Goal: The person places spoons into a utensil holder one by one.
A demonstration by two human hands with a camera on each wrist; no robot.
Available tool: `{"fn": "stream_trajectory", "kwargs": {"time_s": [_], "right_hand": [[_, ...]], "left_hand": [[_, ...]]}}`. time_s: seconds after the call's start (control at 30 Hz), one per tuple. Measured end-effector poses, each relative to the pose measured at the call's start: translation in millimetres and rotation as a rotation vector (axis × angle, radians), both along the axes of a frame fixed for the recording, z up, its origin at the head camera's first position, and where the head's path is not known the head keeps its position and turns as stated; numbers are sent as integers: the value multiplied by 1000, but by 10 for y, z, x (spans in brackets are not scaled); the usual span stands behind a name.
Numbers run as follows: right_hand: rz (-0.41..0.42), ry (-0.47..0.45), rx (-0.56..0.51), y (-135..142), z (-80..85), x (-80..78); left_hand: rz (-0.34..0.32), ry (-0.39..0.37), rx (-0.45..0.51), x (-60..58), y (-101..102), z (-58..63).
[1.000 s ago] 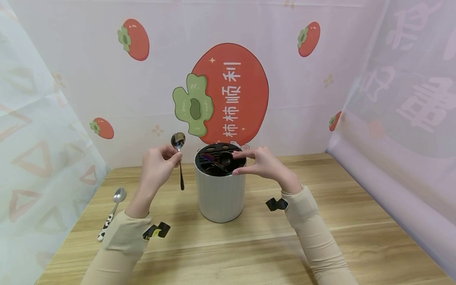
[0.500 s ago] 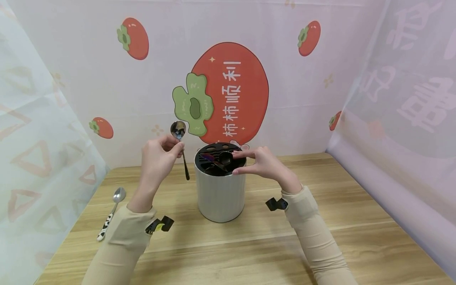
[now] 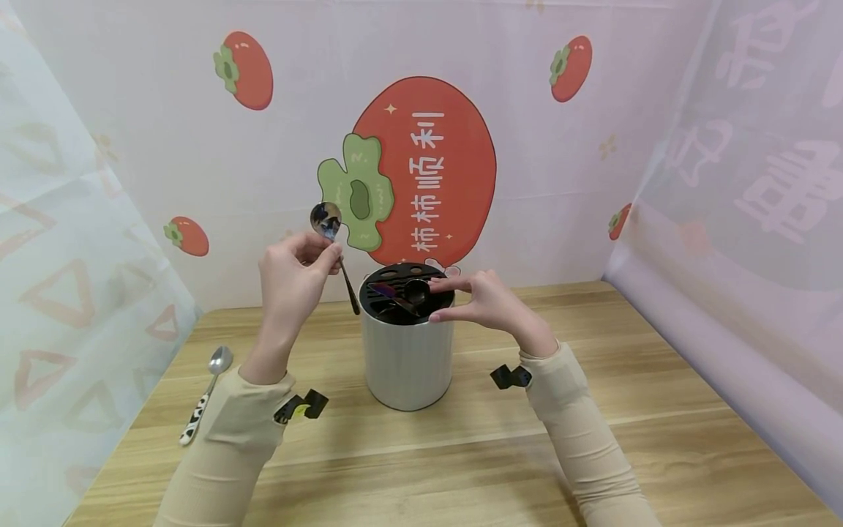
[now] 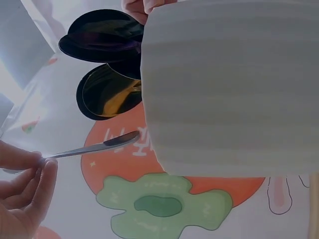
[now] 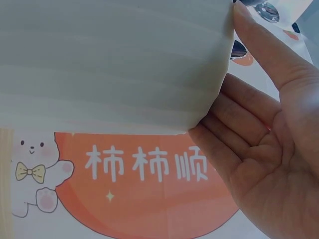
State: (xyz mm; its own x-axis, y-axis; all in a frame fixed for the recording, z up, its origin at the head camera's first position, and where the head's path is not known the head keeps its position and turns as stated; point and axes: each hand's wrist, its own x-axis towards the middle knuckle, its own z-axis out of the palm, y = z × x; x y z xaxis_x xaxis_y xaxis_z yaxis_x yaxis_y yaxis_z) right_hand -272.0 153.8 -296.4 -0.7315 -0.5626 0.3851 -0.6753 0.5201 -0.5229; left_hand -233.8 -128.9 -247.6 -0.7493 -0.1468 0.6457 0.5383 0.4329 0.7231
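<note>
My left hand [image 3: 293, 282] pinches a shiny metal spoon [image 3: 326, 219] by its upper handle. Its bowl points up and its dark handle end slants down toward the left rim of a white ribbed utensil holder [image 3: 408, 369]. In the left wrist view, the spoon's handle [image 4: 94, 149] reaches toward the holder's top edge. My right hand [image 3: 484, 304] grips the holder's right rim, thumb in front and fingers across the top. Dark shiny spoons [image 4: 107, 37] stick out of the holder's black slotted lid [image 3: 395, 277].
A second spoon [image 3: 195, 417] with a black-and-white patterned handle lies on the wooden table [image 3: 500, 468] at the left. Behind the holder hangs a backdrop [image 3: 527, 168] printed with persimmons, and side sheets flank the table.
My left hand has risen with the spoon and tilted it, swinging the handle end right toward the holder's rim. The right hand and holder have stayed put.
</note>
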Motion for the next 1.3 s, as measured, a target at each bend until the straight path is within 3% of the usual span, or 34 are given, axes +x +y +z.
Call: {"fn": "stream_trajectory", "kwargs": {"time_s": [0.2, 0.53, 0.8, 1.3], "right_hand": [[0, -1, 3, -3, 3, 2], [-2, 1, 11, -1, 8, 2], [3, 11, 5, -1, 9, 2], [-1, 9, 4, -10, 22, 12]], "left_hand": [[-1, 43, 30, -1, 37, 40], [-81, 67, 85, -39, 119, 16], [-107, 56, 44, -40, 172, -22], [-82, -3, -87, -52, 141, -105]]}}
